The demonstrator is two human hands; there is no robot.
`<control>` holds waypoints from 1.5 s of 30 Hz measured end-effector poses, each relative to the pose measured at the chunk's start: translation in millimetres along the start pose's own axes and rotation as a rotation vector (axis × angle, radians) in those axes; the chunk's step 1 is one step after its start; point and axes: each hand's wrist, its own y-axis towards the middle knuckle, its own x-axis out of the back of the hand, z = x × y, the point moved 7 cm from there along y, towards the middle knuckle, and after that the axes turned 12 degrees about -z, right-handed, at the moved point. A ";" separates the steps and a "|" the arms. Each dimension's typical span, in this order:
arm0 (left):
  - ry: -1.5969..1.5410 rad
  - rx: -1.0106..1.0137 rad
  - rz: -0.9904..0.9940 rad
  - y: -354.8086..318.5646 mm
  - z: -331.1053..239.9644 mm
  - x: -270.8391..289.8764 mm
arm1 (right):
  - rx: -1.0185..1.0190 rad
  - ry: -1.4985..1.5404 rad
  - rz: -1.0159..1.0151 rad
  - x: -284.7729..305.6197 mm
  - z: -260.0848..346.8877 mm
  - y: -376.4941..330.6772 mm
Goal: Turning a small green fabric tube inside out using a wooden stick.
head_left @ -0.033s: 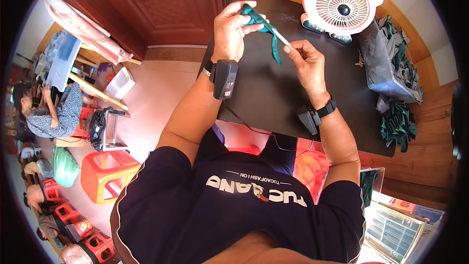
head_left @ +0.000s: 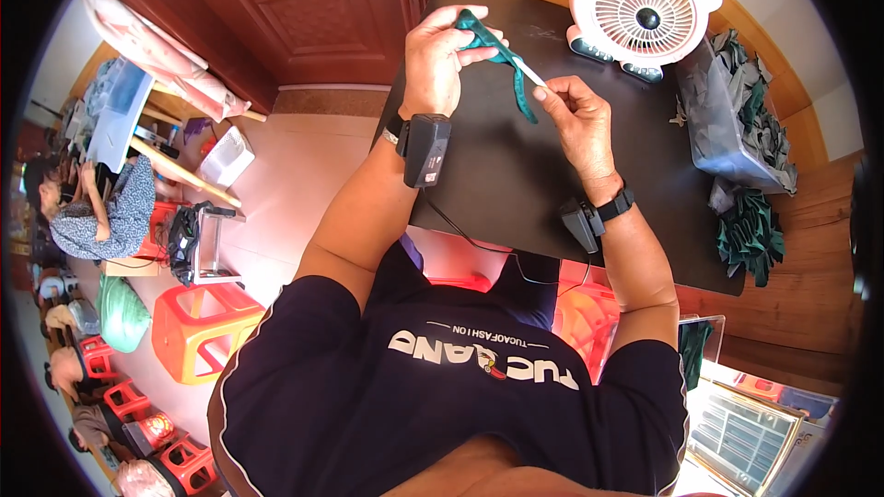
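Note:
Over the dark table (head_left: 488, 179), a narrow dark-green fabric strip (head_left: 482, 33) is pinched in my left hand (head_left: 435, 64), its fingers closed on the upper part. The strip's loose tail (head_left: 522, 101) hangs down between my hands. My right hand (head_left: 580, 120) grips a slim white stick (head_left: 528, 72) between thumb and fingers. The stick's far tip meets the green fabric; whether it sits inside a fold, I cannot tell. Each wrist wears a black strapped device, with a thin cable from the left one.
A white fan (head_left: 645, 14) stands at the table's back right. Beside it, a clear plastic bin (head_left: 714, 143) holds grey and green fabric pieces, with a green bunch (head_left: 750, 235) hanging near the edge. A red stool (head_left: 203, 331) is on the left floor; several people sit farther left.
The green strip's loose tail has swung slightly to the right. Less of the white stick shows, and its tip has shifted slightly against the fabric. Both hands are almost still.

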 end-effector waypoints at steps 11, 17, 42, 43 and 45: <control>-0.043 -0.060 -0.078 -7.5 -1.9 -1.7 | -0.205 0.070 0.264 -19.0 -2.9 -13.2; -0.031 -0.067 -0.084 -13.5 5.4 0.3 | -0.163 0.149 0.259 -27.2 -7.0 -18.9; 0.001 -0.127 0.042 -9.5 -5.6 -4.9 | -0.026 0.148 0.154 -12.1 -4.9 -2.4; 0.007 -0.168 0.032 -11.0 -9.3 -5.6 | -0.046 0.185 0.145 -10.7 -6.7 -1.7; 0.026 -0.192 0.033 -11.3 -11.6 -5.9 | -0.069 0.224 0.134 -9.3 -8.9 -1.2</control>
